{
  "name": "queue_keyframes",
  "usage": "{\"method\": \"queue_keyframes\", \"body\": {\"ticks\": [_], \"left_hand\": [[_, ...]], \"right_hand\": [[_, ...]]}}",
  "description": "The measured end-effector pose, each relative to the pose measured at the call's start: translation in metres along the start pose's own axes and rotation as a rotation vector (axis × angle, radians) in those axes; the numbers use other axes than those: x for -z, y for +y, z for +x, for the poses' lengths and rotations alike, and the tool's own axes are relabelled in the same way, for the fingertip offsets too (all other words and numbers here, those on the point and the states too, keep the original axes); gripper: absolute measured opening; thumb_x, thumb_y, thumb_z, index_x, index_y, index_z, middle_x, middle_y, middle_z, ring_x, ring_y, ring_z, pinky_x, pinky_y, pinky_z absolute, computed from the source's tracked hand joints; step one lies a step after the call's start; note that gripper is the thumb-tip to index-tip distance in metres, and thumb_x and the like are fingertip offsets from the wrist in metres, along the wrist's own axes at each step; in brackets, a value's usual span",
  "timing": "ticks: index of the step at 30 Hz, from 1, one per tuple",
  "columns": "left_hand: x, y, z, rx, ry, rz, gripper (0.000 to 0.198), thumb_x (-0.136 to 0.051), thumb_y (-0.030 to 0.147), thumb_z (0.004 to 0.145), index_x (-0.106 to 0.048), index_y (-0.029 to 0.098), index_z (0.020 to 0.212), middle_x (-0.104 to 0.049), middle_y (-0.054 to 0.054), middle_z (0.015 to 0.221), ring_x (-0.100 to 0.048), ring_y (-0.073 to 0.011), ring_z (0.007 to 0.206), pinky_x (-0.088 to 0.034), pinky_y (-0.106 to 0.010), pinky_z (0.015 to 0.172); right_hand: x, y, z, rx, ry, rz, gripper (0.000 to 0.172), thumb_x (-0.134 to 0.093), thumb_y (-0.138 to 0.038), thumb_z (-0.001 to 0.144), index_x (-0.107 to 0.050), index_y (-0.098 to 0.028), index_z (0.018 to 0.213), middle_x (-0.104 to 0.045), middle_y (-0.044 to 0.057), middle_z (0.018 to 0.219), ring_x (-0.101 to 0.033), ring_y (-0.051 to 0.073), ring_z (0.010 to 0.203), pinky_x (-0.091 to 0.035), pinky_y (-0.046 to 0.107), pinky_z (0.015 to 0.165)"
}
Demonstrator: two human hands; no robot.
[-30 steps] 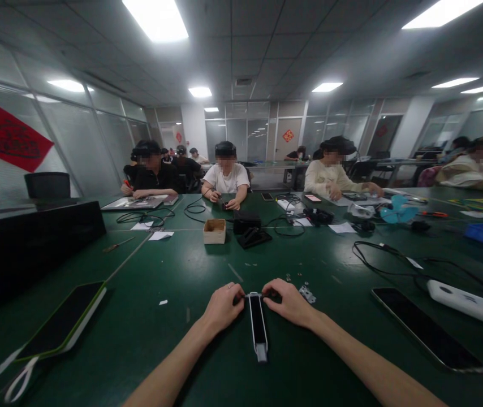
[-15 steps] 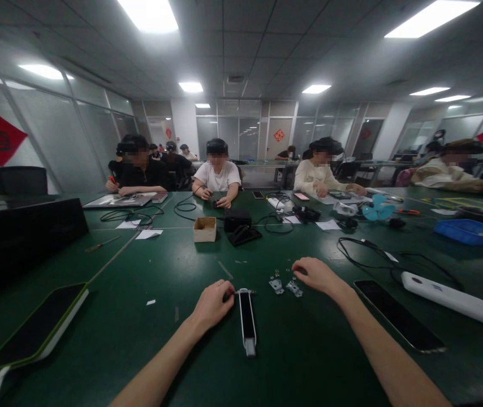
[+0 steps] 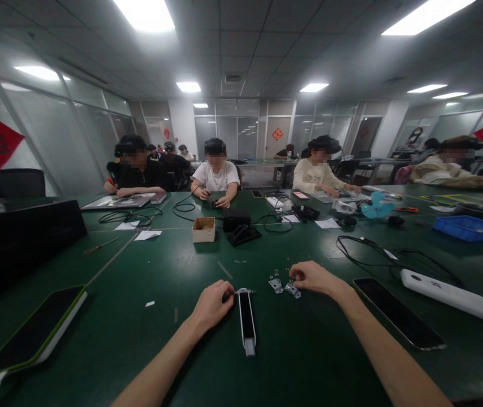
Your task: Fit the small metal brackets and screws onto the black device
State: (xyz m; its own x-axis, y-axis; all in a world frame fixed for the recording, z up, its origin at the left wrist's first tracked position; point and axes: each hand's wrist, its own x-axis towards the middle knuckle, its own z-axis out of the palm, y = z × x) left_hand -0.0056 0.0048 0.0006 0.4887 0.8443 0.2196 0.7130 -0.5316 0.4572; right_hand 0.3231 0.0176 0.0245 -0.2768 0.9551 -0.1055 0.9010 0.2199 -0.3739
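Note:
My left hand is closed, thumb and finger together at the left end of a thin rod that crosses the top of a narrow white-framed part with a black middle. That part lies on the green table. To its right are two small metal brackets, a left one and a right one, with several tiny nuts or washers behind them. My right hand reaches over the right bracket, fingertips pinched down beside it. Whatever is between those fingertips is too small to make out.
A phone and a white power bank lie right of my right arm. Farther off stand a small cardboard box, a black case and a blue tray. At left lies a green-edged phone. Several people sit across.
My right hand has moved slightly down and left, its fingertips now closer to the right bracket. My left hand and the white-framed part stay in place.

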Motion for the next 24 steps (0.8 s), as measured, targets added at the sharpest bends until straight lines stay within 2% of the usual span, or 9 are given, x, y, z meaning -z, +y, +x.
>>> {"method": "queue_keyframes", "body": {"ticks": [7, 20, 24], "left_hand": [[-0.002, -0.002, -0.001, -0.018, 0.012, -0.009, 0.012, -0.05, 0.019, 0.083, -0.06, 0.018, 0.089, -0.06, -0.002, 0.086, -0.057, -0.0151, 0.077, -0.043, -0.025, 0.068], [-0.003, -0.003, -0.002, -0.036, 0.027, 0.005, 0.013, -0.051, 0.019, 0.081, -0.06, 0.018, 0.089, -0.06, -0.002, 0.083, -0.057, -0.0151, 0.073, -0.042, -0.025, 0.065], [-0.001, -0.002, -0.003, -0.033, 0.018, 0.005, 0.016, -0.051, 0.018, 0.078, -0.059, 0.018, 0.092, -0.06, -0.002, 0.085, -0.056, -0.0157, 0.075, -0.042, -0.026, 0.067]], "right_hand": [[-0.002, 0.0, -0.001, 0.035, 0.048, -0.011, 0.016, -0.059, -0.031, 0.075, -0.068, -0.021, 0.083, -0.065, 0.002, 0.08, -0.059, 0.015, 0.07, -0.041, 0.023, 0.06], [-0.009, -0.012, 0.003, -0.111, 0.005, -0.034, 0.012, -0.056, -0.019, 0.072, -0.067, -0.018, 0.075, -0.067, 0.004, 0.075, -0.062, 0.015, 0.067, -0.04, 0.021, 0.054], [-0.009, -0.016, 0.003, -0.094, 0.069, -0.104, 0.015, -0.051, -0.022, 0.077, -0.064, -0.017, 0.072, -0.065, 0.005, 0.074, -0.06, 0.016, 0.067, -0.039, 0.023, 0.055]]}}
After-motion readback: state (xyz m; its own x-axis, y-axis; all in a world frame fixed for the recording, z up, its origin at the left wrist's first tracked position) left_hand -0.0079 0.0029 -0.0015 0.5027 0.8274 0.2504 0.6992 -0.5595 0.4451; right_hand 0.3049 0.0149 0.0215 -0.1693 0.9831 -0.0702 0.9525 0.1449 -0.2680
